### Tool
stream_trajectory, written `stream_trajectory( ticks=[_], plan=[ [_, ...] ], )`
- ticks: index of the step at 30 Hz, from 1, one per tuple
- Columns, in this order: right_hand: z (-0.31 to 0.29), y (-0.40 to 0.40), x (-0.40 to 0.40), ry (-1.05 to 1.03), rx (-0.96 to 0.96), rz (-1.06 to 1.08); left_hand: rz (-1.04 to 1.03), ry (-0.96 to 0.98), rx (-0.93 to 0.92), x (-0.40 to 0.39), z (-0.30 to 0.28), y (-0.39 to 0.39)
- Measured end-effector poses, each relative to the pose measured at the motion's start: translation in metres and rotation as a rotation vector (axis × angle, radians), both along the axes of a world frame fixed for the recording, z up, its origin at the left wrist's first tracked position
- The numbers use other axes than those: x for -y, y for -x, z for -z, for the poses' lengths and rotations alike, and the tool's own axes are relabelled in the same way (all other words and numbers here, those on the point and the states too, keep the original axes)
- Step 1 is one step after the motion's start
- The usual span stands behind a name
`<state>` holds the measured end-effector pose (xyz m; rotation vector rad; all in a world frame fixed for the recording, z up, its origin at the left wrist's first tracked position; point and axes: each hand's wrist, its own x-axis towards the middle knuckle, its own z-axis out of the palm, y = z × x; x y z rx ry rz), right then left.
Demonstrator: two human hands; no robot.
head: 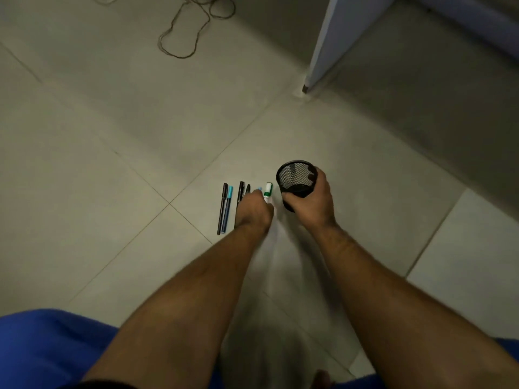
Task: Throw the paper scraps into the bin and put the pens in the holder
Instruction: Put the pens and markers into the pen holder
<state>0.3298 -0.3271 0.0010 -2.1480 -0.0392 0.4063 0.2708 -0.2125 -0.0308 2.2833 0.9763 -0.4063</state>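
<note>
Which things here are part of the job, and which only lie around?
Job: black mesh pen holder; white and green marker; black and blue pens on the floor; left hand; right hand.
Lying about: loose brown cord; grey furniture leg.

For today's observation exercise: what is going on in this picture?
A person is gathering pens off a tiled floor. The right hand holds a black mesh pen holder, tilted toward the pens. The left hand has its grip on a white-and-green marker. A black pen, a blue pen and others lie alongside. No paper scraps or bin are in view.
</note>
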Motion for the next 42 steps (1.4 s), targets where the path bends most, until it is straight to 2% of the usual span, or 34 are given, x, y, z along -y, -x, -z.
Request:
stream_trajectory(
  ticks=[5,9,14,19,23,26,30,33,35,36,39,42],
  plan=[
    [0.009,-0.007,0.003,0.046,0.04,-0.082,0.073,-0.104,-0.112,0.004,0.009,-0.006],
    [0.01,-0.01,0.006,0.046,0.018,-0.076,0.032,-0.055,-0.105,0.006,0.01,-0.009],
    [0.01,-0.011,0.005,0.06,-0.027,-0.021,-0.313,0.071,0.175,-0.025,-0.015,-0.016],
    [0.011,-0.011,0.005,0.11,-0.035,-0.091,-0.591,0.402,0.547,-0.061,-0.032,-0.032],
    [0.007,-0.013,0.0,0.133,-0.034,-0.127,-0.553,0.593,0.64,-0.056,-0.044,-0.042],
    [0.005,-0.012,-0.006,0.108,-0.039,-0.129,-0.391,0.622,0.54,-0.039,-0.041,-0.039],
    [0.007,-0.008,-0.005,0.07,-0.07,-0.122,-0.249,0.581,0.455,-0.029,-0.032,-0.033],
    [0.007,-0.007,-0.003,0.038,-0.066,-0.114,-0.374,0.53,0.495,-0.037,-0.027,-0.026],
    [0.009,-0.008,-0.001,0.023,-0.071,-0.093,-0.402,0.375,0.43,-0.044,-0.017,-0.015],
    [0.01,-0.008,0.0,0.015,-0.072,-0.085,-0.344,0.27,0.342,-0.046,-0.009,-0.008],
    [0.013,-0.004,0.0,0.006,-0.077,-0.073,0.006,-0.028,0.031,-0.03,0.005,0.005],
    [0.019,0.001,-0.001,-0.016,-0.094,-0.057,0.171,-0.198,-0.093,-0.006,0.01,0.006]
  ],
)
